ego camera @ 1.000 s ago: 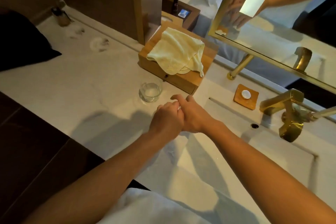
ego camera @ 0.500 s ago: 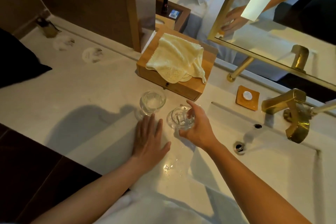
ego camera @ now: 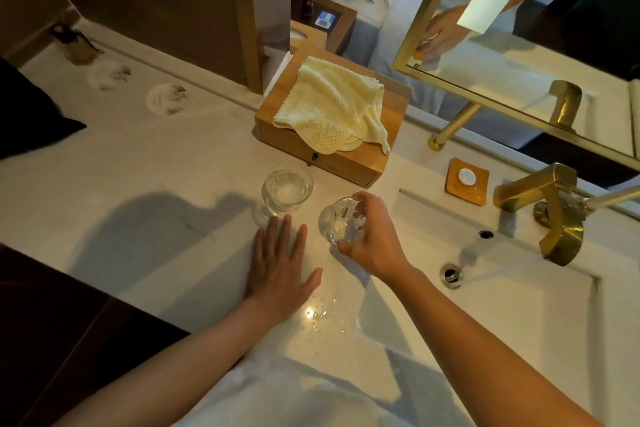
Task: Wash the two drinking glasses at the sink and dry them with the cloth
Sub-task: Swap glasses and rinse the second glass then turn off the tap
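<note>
Two clear drinking glasses are on the pale counter left of the sink (ego camera: 519, 305). One glass (ego camera: 287, 189) stands free in front of a wooden box. My right hand (ego camera: 372, 241) grips the second glass (ego camera: 337, 222) from above by its rim, at the counter near the sink's left edge. My left hand (ego camera: 277, 265) lies flat on the counter with fingers straight, its fingertips close to the free glass. A cream cloth (ego camera: 332, 107) is draped over the wooden box (ego camera: 294, 142).
A gold tap (ego camera: 554, 211) stands at the sink's right back, with a drain (ego camera: 452, 274) below it. A small soap dish (ego camera: 467, 180) sits behind the basin. A gold-framed mirror (ego camera: 519, 45) leans at the back right. Water drops (ego camera: 322, 312) lie on the counter edge.
A second ago both hands were together near the sink edge. The left hand then moved down flat onto the counter, and the right hand now holds the second glass beside the first.
</note>
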The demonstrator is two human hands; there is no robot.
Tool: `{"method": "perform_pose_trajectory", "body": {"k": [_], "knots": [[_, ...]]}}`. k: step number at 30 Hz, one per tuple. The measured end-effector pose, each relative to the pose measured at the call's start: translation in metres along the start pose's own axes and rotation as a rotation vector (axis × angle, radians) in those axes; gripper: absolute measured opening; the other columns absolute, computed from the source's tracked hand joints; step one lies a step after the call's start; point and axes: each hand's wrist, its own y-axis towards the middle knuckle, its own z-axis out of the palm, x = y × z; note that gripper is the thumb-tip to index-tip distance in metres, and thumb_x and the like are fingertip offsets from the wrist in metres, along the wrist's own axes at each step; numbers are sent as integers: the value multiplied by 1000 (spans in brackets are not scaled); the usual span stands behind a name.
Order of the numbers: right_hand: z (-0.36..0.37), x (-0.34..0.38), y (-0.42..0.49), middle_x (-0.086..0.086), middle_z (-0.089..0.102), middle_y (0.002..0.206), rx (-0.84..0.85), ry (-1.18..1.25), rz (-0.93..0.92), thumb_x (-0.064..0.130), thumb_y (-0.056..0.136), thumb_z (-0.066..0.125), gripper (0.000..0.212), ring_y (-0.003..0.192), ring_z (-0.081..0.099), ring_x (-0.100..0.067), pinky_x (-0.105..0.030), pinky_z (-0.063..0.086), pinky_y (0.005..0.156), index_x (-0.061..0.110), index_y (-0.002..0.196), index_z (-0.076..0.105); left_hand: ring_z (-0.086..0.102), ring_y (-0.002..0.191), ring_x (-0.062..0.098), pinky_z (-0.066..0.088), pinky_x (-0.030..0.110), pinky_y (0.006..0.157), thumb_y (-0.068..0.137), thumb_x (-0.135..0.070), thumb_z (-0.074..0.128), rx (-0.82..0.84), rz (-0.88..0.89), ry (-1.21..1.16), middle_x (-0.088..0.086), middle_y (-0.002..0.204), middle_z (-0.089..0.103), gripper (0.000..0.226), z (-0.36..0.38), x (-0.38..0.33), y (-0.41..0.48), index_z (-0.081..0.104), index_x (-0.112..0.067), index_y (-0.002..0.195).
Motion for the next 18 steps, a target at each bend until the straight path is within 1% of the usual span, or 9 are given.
{"method": "perform_pose_trajectory", "body": {"k": [2,5,7,9,11,13,15,17,18], "knots": [[-2,2,-2,-3,45,135,13,-19,10,26,60,93,97,119,50,-18,-21,50,88,21,139,37,19,152,40,19,56,121,88,-69,29,-9,-2,3,20,164,22,87,0,0,0,33,-15,156],[-8,7,-3,-4,44,136,69,-109,-4,28,63,92,98,122,49,-22,-25,50,90,22,142,35,21,151,41,22,57,120,88,-69,30,-28,5,-5,21,163,25,87,0,0,-1,34,-14,155],[-17,16,0,-6,42,139,170,-191,4,35,62,93,105,125,48,-27,-33,50,98,25,146,30,24,150,43,25,59,119,87,-68,32,-49,20,-19,22,162,28,87,0,1,-1,37,-13,154],[-31,31,6,-10,37,144,328,-285,67,43,61,92,116,130,44,-32,-43,46,106,27,152,22,26,149,43,26,59,118,86,-67,35,-61,30,-44,23,160,31,86,0,2,-1,40,-12,153],[-44,54,15,-13,35,148,416,-454,108,52,65,87,114,133,40,-36,-49,42,108,26,154,21,25,150,42,24,59,119,85,-67,35,-58,22,-66,21,161,30,86,1,2,0,40,-14,153],[-49,83,24,-15,46,143,352,-601,3,53,71,82,92,127,45,-36,-47,45,103,20,147,40,22,151,41,18,57,121,85,-67,36,-55,17,-82,20,162,27,86,1,2,1,36,-15,154],[-40,111,32,-12,55,133,229,-546,-146,44,75,80,73,118,53,-32,-45,51,94,19,137,53,20,152,39,16,56,122,85,-66,36,-51,19,-83,20,163,25,87,1,3,1,32,-16,156],[-24,132,38,-11,52,131,180,-433,-237,37,77,79,70,117,51,-32,-44,51,91,24,140,49,19,152,38,16,55,123,84,-67,38,-59,18,-82,19,162,27,89,0,4,1,30,-18,157],[-14,139,41,-12,48,133,197,-450,-266,38,79,78,75,119,46,-34,-45,50,92,29,144,43,19,152,38,17,55,122,84,-69,39,-67,21,-80,18,162,28,89,0,4,1,30,-18,157]]}}
